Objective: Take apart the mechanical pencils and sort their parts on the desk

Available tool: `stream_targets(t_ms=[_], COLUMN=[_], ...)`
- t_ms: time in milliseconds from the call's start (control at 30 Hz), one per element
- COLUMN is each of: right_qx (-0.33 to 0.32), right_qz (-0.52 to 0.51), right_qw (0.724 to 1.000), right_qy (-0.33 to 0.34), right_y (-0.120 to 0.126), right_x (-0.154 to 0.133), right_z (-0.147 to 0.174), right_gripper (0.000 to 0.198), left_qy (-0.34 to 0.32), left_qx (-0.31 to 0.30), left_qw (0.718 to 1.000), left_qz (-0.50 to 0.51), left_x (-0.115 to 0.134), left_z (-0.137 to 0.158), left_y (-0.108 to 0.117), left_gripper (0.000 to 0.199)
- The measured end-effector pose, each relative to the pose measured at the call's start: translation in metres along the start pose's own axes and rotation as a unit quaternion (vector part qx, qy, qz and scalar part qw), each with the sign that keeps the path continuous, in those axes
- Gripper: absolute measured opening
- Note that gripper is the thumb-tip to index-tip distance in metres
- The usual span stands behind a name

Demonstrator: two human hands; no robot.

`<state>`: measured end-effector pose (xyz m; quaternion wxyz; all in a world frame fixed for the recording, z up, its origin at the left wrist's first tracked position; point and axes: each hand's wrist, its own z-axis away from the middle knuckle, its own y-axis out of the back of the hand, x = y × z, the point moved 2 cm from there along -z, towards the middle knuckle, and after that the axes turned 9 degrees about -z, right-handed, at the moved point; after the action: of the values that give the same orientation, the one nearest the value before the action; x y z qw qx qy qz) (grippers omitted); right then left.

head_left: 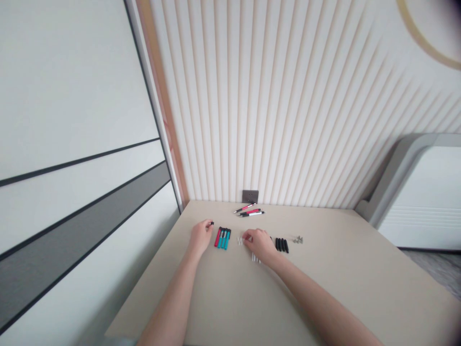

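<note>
My left hand (pixel 200 235) is raised at the left, thumb and fingers pinching a small black pen piece (pixel 212 223). Just right of it lies a row of pen barrels with black ends: a red barrel (pixel 218 238) and several teal barrels (pixel 224 239). My right hand (pixel 258 241) reaches down to the tabletop, fingertips together beside some small clear pieces (pixel 239 240); what it grips, if anything, is too small to make out. White thin tubes (pixel 255 258) show partly from under this hand. To its right are several black grips (pixel 282 245) side by side.
Small silvery tips (pixel 298 239) lie in a group on the right of the beige table (pixel 324 283). Several whole pens (pixel 251 212) lie at the back, below a dark wall socket (pixel 250 196). A white cabinet (pixel 79 192) borders the left side; a ribbed wall stands behind.
</note>
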<state>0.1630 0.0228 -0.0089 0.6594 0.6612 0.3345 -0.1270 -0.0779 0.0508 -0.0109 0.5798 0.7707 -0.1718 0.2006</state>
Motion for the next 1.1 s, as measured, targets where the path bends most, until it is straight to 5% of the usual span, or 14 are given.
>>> stream_targets(t_ms=[533,833,1100], right_qx=[0.010,0.067,0.031], right_qz=[0.052,0.166,0.212], right_qw=[0.998,0.983,0.976], right_qy=[0.017,-0.035,-0.026], right_y=[0.011,0.051,0.045], right_x=[0.005,0.047,0.060], right_z=[0.000,-0.044,-0.071], right_gripper=[0.034,0.039,0.035], left_qy=[-0.035,-0.032,-0.038], left_qx=[-0.028,-0.035,-0.042], left_qw=[0.998,0.998,0.997], left_qz=[-0.044,-0.043,-0.057], left_x=[0.004,0.000,-0.002], left_z=[0.004,0.002,0.003], left_y=[-0.006,-0.007,-0.010], left_gripper=[0.016,0.022,0.019])
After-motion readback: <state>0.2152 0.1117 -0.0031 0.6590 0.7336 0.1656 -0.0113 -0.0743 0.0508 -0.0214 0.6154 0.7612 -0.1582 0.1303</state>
